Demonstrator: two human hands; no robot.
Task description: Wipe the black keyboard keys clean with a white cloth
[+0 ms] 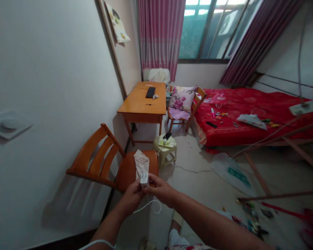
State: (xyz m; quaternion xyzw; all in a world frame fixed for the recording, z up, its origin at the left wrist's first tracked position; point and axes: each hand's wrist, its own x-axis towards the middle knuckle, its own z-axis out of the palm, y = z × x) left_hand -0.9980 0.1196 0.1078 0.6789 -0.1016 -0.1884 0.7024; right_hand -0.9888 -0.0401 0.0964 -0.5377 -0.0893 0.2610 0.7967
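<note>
A white charger plug (pixel 144 178) with its metal prongs facing away is gripped between my two hands, over the front of a wooden chair. My left hand (pixel 134 194) has its fingers closed on the plug's left side. From the other side, my right hand (pixel 159 187) pinches it with thumb and fingers. A white cable (pixel 156 207) loops below the plug, and part of it lies across my left forearm. Just beyond the plug, a pale crumpled cloth (pixel 141 161) lies on the chair seat (pixel 153 160).
Ahead stands a light green stool (pixel 169 152) bearing a power strip (pixel 166 142) and a black phone (pixel 167 135). A wooden desk (pixel 143 104) holds a keyboard (pixel 150 92). A red-covered bed (pixel 240 135), a plastic bag (pixel 233 173) and scattered toys (pixel 254 222) are on the right.
</note>
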